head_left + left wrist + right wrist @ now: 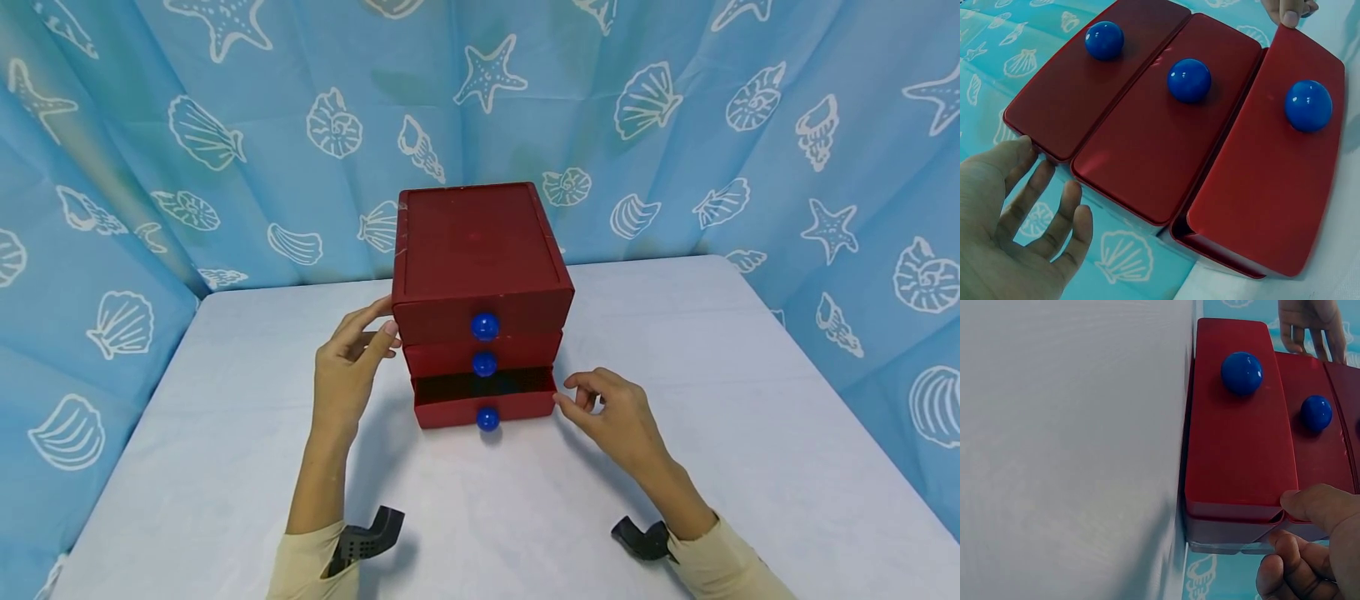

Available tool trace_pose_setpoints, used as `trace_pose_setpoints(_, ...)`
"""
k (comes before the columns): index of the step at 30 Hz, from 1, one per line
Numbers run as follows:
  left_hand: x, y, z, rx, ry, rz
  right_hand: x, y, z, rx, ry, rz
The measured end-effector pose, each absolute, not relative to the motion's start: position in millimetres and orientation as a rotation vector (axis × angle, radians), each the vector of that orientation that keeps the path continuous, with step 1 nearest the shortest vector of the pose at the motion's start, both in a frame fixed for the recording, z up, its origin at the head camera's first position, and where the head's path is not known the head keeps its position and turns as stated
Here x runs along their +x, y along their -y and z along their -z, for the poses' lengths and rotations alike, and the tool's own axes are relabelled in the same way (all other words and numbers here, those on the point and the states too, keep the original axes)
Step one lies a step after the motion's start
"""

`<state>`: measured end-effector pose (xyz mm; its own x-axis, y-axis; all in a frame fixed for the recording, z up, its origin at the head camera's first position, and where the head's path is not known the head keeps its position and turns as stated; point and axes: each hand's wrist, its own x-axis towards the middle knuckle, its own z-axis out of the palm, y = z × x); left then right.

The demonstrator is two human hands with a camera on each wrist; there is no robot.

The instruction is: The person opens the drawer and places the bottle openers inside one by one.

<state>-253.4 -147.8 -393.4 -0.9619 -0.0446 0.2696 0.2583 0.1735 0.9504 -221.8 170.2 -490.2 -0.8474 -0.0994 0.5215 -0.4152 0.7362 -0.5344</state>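
Note:
A dark red three-drawer box [480, 242] stands on the table with a round blue knob [485, 326] on each drawer. Its bottom drawer [450, 412] is partly out, its inside dark. My left hand [347, 367] is at the box's upper left side, fingers loosely bent and fingertips at the edge of the top drawer [1079, 94]. At the bottom drawer's right front corner is my right hand [618, 417]; its thumb touches that corner while the other fingers bend loosely beside the drawer's side. Whether those fingers touch the side, I cannot tell.
A white cloth covers the table [247, 400] around the box. Behind and at both sides hangs a blue curtain [300, 167] with white shells and starfish. Black wrist mounts [371, 537] sit on both forearms.

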Motion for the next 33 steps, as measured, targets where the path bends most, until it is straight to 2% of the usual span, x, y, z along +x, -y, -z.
trace_pose_setpoints(33, -254.0, 144.4, 395.8, -0.248, 2.181, 1.911, -238.8, -171.9, 489.7, 0.362, 2.469, -0.904)
